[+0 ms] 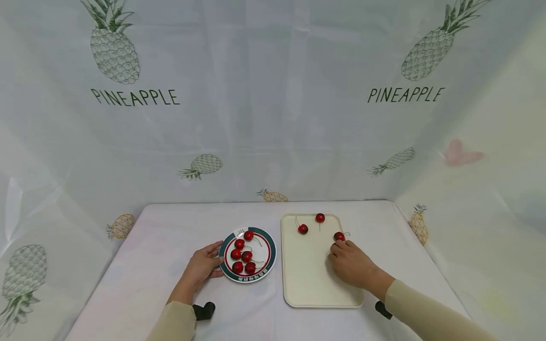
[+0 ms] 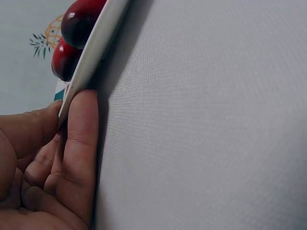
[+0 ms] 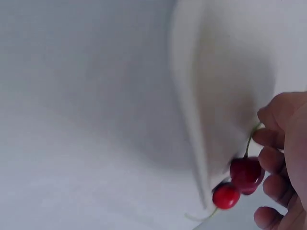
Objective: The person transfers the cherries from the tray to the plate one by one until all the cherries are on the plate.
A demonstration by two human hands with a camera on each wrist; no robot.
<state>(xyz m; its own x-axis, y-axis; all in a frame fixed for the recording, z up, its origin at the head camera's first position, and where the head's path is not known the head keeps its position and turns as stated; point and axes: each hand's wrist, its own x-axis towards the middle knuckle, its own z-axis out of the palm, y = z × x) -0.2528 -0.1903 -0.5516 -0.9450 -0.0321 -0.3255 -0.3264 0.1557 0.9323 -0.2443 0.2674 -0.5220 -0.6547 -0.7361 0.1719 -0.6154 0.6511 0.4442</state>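
A dark cherry is showing just beyond the fingertips of the right grip, which is pinching its stem. A second cherry is crowding close — near the edge of the tray. The left grip is clasping the plate, six cherries resting inside.

Camera setup
Head view: high, wide, facing 12 o'clock, downward. Wrist views: close; left shares plate, right tray.
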